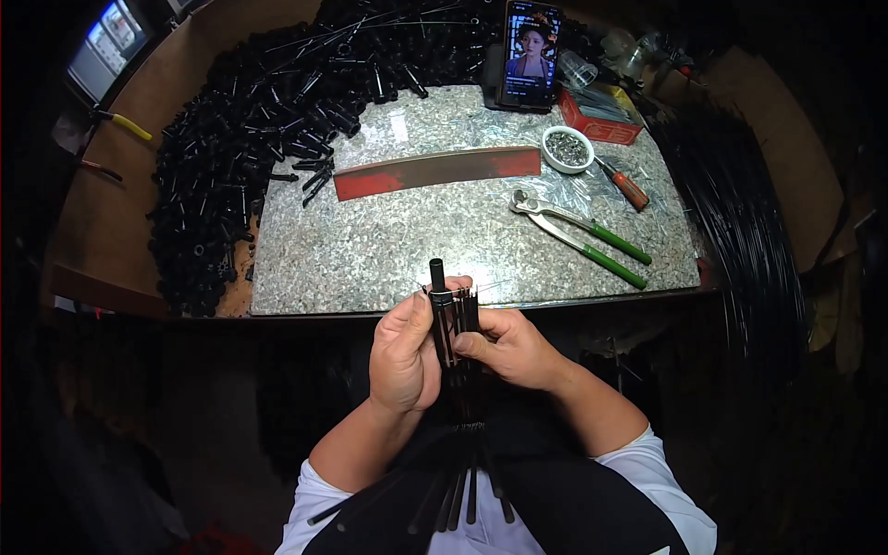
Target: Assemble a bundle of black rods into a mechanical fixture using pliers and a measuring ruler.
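Observation:
Just in front of the table's near edge, I hold a partly assembled umbrella frame. Its upright black tubular runner [437, 275] stands above my fingers. My left hand [400, 359] is closed on the runner, thumb and fingers pinching near its collar. Beside it, my right hand [523, 353] grips the bunch of slim black ribs [469, 313], with the thumb laid across them. A thin wire [498, 283] sticks out to the right near the collar. More black ribs [453, 504] fan down over my lap. The fingertips behind the frame are partly hidden.
A heap of black runners [208, 176] covers the table's left and back. Farther in lie a red-brown metal strip [435, 172], green-handled pincers [592, 242], a screwdriver [631, 191], a white bowl [567, 169], a red box [606, 128] and a propped phone [530, 60]. Black ribs [740, 222] hang at right.

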`<state>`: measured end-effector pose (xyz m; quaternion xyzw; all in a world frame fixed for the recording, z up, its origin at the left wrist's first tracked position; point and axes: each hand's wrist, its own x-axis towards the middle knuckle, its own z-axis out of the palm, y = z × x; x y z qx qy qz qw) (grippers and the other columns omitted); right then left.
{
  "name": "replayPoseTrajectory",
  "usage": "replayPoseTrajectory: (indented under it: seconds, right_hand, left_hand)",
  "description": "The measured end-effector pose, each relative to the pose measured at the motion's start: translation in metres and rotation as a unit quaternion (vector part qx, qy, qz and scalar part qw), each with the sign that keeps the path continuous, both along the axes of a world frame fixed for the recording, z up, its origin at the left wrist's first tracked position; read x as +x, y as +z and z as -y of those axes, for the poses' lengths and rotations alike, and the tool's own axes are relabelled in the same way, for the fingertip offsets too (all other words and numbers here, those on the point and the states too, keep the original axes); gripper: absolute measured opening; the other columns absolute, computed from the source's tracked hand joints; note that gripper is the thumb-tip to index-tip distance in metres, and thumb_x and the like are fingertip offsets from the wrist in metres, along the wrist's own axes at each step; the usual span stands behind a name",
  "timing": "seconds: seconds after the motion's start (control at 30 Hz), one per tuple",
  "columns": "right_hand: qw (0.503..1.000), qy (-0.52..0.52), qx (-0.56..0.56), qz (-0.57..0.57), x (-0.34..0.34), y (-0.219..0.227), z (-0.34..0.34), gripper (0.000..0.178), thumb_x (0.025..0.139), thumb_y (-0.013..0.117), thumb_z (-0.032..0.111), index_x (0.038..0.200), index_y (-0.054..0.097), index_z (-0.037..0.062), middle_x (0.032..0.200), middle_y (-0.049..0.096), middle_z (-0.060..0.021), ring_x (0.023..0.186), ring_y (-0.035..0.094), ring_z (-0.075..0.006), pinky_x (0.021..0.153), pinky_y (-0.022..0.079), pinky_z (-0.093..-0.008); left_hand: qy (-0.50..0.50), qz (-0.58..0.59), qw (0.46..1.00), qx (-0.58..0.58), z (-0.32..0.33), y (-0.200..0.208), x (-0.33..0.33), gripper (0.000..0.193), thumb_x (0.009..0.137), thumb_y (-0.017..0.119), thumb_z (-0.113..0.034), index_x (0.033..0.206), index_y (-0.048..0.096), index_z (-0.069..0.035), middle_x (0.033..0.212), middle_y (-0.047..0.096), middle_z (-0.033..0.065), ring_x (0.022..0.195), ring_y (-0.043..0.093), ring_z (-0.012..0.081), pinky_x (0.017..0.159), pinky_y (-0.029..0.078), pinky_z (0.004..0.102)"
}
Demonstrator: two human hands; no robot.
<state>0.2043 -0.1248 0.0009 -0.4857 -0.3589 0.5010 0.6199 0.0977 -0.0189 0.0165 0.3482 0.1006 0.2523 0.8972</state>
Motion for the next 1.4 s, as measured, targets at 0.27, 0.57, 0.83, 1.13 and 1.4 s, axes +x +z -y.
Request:
replayPoseTrajectory:
  seconds: [0.27,0.57,0.83,1.13,1.4]
  right_hand:
    - [0.998,-0.01,-0.029,0.053,0.001,0.008,0.0,0.021,0.092,0.06,0.02,0.097,0.063,-0.0012,0.076,0.056,0.0027,0.071,0.049,-0.0044,0.064,0.043,-0.0223]
    - [0.999,0.008,-0.052,-0.012,0.005,0.007,0.002,0.021,0.092,0.061,0.021,0.095,0.064,0.0008,0.073,0.055,0.0046,0.067,0.046,-0.0019,0.059,0.04,-0.0204]
    - [0.997,-0.027,-0.031,0.072,0.0,0.01,0.003,0.023,0.093,0.059,0.022,0.092,0.063,0.0,0.07,0.058,0.0022,0.064,0.051,-0.0048,0.056,0.042,-0.0243]
    - [0.975,-0.012,-0.109,0.191,-0.002,0.031,0.012,0.026,0.094,0.057,0.023,0.083,0.062,0.0006,0.064,0.056,-0.0001,0.06,0.053,-0.0085,0.054,0.042,-0.0274]
    - [0.835,0.095,-0.094,0.534,0.064,0.078,0.012,0.015,0.084,0.063,0.015,0.081,0.062,0.0007,0.073,0.062,-0.0169,0.07,0.062,-0.0343,0.063,0.048,-0.0411]
  left_hand:
    - [0.052,-0.027,0.998,0.021,0.002,-0.005,0.0,0.036,0.099,0.047,-0.023,0.116,0.056,0.006,0.115,0.06,0.0139,0.101,0.059,0.0171,0.093,0.044,0.0309]
    - [0.006,-0.039,0.999,0.037,0.003,0.0,0.002,0.039,0.1,0.04,-0.024,0.115,0.055,0.008,0.117,0.058,0.0186,0.108,0.056,0.0227,0.1,0.039,0.0353]
    - [0.025,-0.063,0.995,0.068,0.01,0.002,0.002,0.041,0.101,0.037,-0.024,0.115,0.055,0.009,0.117,0.059,0.021,0.109,0.057,0.0243,0.099,0.041,0.0362]
    - [-0.069,-0.03,0.996,0.047,0.005,0.006,-0.001,0.036,0.102,0.032,-0.027,0.111,0.049,0.003,0.112,0.06,0.022,0.109,0.058,0.0284,0.099,0.042,0.0408]
    - [-0.14,0.054,0.987,-0.048,-0.011,-0.001,-0.006,0.034,0.101,0.037,-0.028,0.118,0.043,0.001,0.102,0.055,0.015,0.099,0.058,0.0257,0.09,0.046,0.0372]
